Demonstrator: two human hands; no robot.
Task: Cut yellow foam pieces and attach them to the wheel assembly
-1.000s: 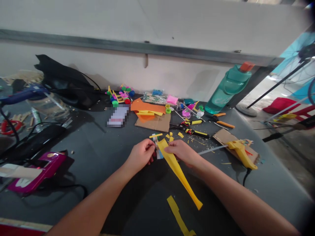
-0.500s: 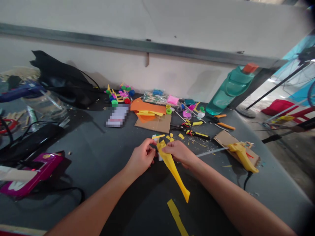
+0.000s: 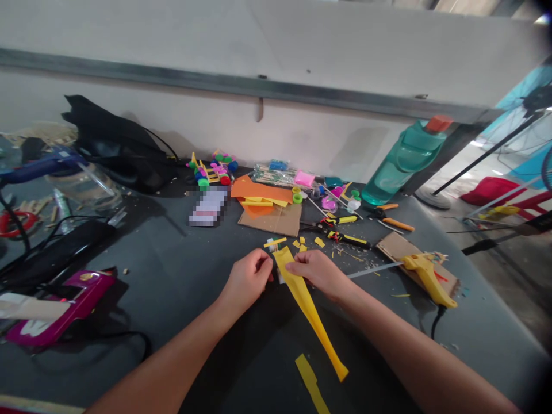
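My right hand (image 3: pixel 317 270) pinches a long yellow paper strip (image 3: pixel 308 305) near its upper end, and the strip hangs down towards me. Left of the strip is my left hand (image 3: pixel 250 273), its fingers curled closed; what they hold, if anything, is hidden. Just beyond both hands lies a small piece with a yellow stick (image 3: pixel 275 242) across it. Small yellow scraps (image 3: pixel 319 242) are scattered beyond my right hand. Another yellow strip (image 3: pixel 309 382) lies flat on the dark table in front of me.
A yellow glue gun (image 3: pixel 426 279) rests on cardboard at right, near pliers (image 3: pixel 349 237). Orange paper (image 3: pixel 263 191) lies on cardboard behind. A teal bottle (image 3: pixel 403 161) stands at the back right. A magenta device (image 3: pixel 64 310), a phone (image 3: pixel 209 205) and a black bag (image 3: pixel 116 149) are left.
The strip's upper end has come away from my left fingers, and its lower end has swung right and nearer. My left hand is slightly apart from it. The view has shifted slightly.
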